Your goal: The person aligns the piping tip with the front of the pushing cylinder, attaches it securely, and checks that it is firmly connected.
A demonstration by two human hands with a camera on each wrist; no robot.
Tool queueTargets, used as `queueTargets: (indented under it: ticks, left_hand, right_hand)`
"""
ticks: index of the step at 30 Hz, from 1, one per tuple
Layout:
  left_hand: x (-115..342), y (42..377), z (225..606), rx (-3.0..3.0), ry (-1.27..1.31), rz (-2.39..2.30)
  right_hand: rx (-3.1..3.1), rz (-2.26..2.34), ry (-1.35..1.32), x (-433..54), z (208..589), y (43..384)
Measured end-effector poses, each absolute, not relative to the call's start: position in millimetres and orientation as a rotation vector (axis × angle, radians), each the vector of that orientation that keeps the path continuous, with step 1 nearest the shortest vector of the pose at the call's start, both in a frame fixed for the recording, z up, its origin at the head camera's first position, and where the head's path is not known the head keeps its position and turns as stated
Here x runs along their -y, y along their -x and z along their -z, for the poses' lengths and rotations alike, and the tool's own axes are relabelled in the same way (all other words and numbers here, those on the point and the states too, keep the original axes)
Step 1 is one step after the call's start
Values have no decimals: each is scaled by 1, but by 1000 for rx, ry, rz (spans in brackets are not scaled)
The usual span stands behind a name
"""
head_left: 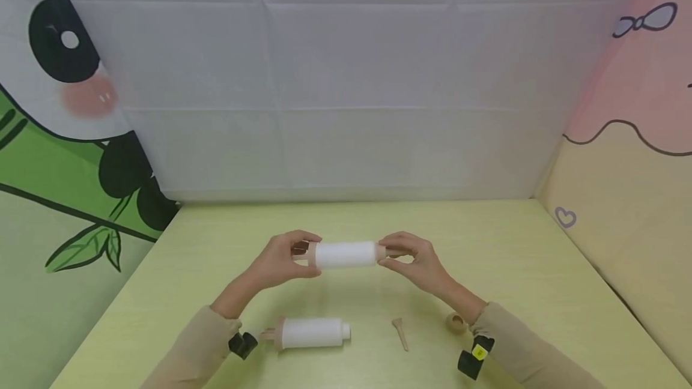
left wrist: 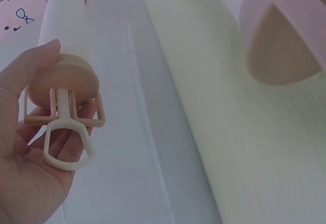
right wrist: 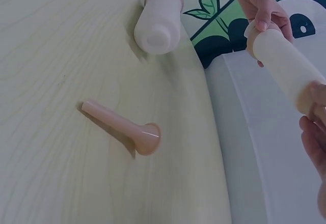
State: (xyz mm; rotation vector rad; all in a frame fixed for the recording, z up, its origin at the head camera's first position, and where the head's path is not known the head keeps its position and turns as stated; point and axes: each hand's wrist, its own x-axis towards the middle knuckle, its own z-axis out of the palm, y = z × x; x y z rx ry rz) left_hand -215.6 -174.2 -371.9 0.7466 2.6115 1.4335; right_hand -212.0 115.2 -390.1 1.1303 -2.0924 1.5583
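Note:
A white syringe-style sausage stuffer is held level above the table between both hands. Its beige collar, with side brackets and a white plunger ring, faces left. My left hand grips this collar, thumb on one side and fingers on the other. At the opposite end, thumb and fingers of my right hand pinch the beige end cap, from which a thin nozzle seems to extend, partly hidden by the hand. The right wrist view shows the barrel tilted, with the right hand cut off at the edge.
A second white stuffer lies on the table in front, its beige collar leftward. To its right are a loose beige funnel-shaped nozzle and a small beige ring cap near the right wrist. A white cloth wall stands behind the table.

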Motion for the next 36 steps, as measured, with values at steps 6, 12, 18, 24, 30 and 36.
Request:
queueTargets:
  ticks: [6,12,18,24,30,36]
  left_hand:
    - [172,216,376,-2656,-830,-1468]
    - [175,217,377,-2653,-902,-1458]
    - [177,218,373,-2578,-829,-1457]
    - [179,220,370,-2495,-759,-1457]
    - [179,222,367,-2450,-716,-1423]
    - [181,226,365,-2399,-732,-1391]
  right_hand:
    - [2152,-1613,-1088,-118,390,213]
    - [2156,-1606,-1105,-120,388,213]
    - [2051,-1550,-1214,-120,395,218]
    - [2022,-1517,-1199,-123,407,224]
    - [1976,-1460,-1242,-120,390,214]
    - [1899,-1419,-1322,-121,396,219]
